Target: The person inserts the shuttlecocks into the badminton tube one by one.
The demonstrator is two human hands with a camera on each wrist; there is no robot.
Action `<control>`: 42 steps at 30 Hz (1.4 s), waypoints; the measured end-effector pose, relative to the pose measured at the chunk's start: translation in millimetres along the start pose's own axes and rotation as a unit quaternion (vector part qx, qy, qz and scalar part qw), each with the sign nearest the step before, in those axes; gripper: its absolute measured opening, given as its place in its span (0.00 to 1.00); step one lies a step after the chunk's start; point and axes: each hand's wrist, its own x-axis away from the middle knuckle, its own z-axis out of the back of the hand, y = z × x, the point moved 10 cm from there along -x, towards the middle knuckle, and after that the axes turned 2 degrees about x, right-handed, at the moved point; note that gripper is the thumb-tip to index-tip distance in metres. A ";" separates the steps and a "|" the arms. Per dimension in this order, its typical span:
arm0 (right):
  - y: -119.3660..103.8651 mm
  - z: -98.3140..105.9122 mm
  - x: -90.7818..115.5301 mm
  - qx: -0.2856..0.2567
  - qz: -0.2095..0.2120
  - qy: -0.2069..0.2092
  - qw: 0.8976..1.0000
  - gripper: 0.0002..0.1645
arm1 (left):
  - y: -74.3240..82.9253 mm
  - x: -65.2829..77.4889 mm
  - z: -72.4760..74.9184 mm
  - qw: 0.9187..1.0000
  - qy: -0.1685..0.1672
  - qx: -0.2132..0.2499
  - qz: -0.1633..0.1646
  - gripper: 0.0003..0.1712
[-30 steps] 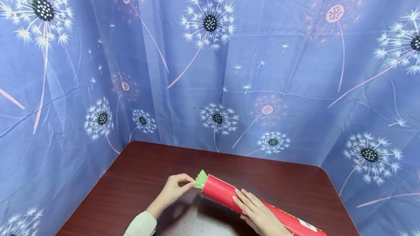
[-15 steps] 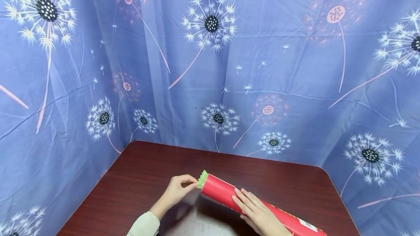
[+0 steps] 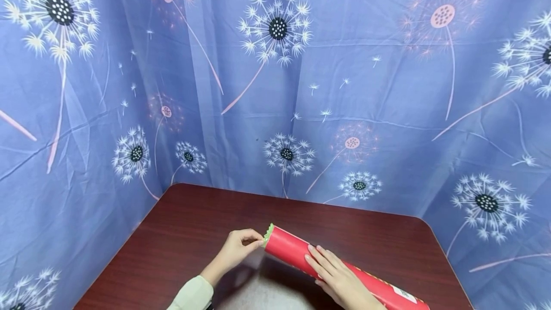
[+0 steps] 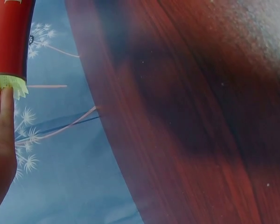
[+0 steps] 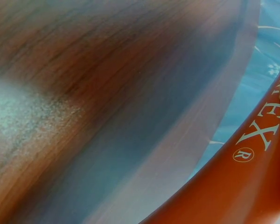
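Note:
A long red shuttlecock tube [image 3: 288, 248] slants across the front of the table in the head view, its mouth toward the left. From that mouth the pointed green feather tips of a shuttlecock [image 3: 268, 236] stick out a little; the rest is hidden inside. My left hand [image 3: 236, 250] pinches the green feathers between thumb and fingers, and in the left wrist view its fingertips sit right at the tube's mouth. My right hand [image 3: 337, 279] grips the tube around its middle, fingers laid over the top. White letters "EX" show on the tube's side [image 5: 224, 196] in the right wrist view.
The dark red-brown wooden table [image 3: 206, 209] has rounded far corners. Blue curtains [image 3: 241, 157] with dandelion prints hang behind it and on both sides. A whitish glare lies on the tabletop below the tube, beside its shadow.
My left hand has moved slightly to the right, and the green shuttlecock has slid deeper into the tube, so less of it shows. The right hand and tube have stayed nearly still.

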 end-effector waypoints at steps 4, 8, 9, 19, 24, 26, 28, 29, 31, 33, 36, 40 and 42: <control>-0.9 2.4 -2.7 -0.001 0.005 0.010 1.000 0.34 | -2.4 -1.3 -2.8 1.000 -0.007 0.010 0.013 0.03; -2.6 3.0 -4.6 -0.001 0.013 0.018 1.000 0.33 | -6.2 -1.7 -4.9 0.999 -0.013 0.025 0.029 0.02; -3.0 2.9 -4.8 -0.001 0.014 0.018 1.000 0.33 | -6.5 -1.6 -5.1 0.999 -0.014 0.026 0.030 0.03; -1.1 -0.1 -0.7 0.001 0.001 0.006 1.000 0.35 | -5.5 1.6 -8.2 0.998 -0.033 0.047 0.027 0.03; -5.3 0.9 -2.2 0.006 0.018 0.023 1.000 0.32 | -3.2 0.4 -6.8 0.999 -0.025 0.044 0.018 0.03; -5.9 1.2 -2.9 0.004 0.021 0.025 0.999 0.33 | -1.0 -1.2 -5.9 0.999 -0.021 0.037 0.012 0.03; -7.2 2.6 -3.8 0.003 0.021 0.029 0.999 0.32 | 1.1 -1.9 -5.6 0.999 -0.019 0.031 0.005 0.04; -8.3 3.4 -4.1 0.004 0.023 0.032 0.999 0.32 | 2.2 -1.6 -5.9 0.999 -0.020 0.028 0.001 0.04; -9.2 4.3 -4.9 0.004 0.025 0.036 0.999 0.31 | 4.5 -1.9 -6.7 0.999 -0.022 0.024 -0.011 0.04; -8.9 4.6 -6.3 0.006 0.026 0.037 0.999 0.32 | 6.9 -2.9 -8.0 0.999 -0.023 0.019 -0.025 0.05; -6.8 0.5 -6.4 0.008 0.018 0.016 1.000 0.33 | 9.2 -2.7 -10.0 0.999 -0.028 0.016 -0.040 0.05; -4.1 -3.2 -4.8 0.015 0.008 -0.004 1.000 0.34 | 7.3 -1.9 -10.6 0.998 -0.035 0.027 -0.038 0.05; -2.7 -2.0 -4.8 0.013 0.009 -0.001 1.000 0.34 | 5.6 -2.6 -9.2 0.998 -0.033 0.032 -0.033 0.05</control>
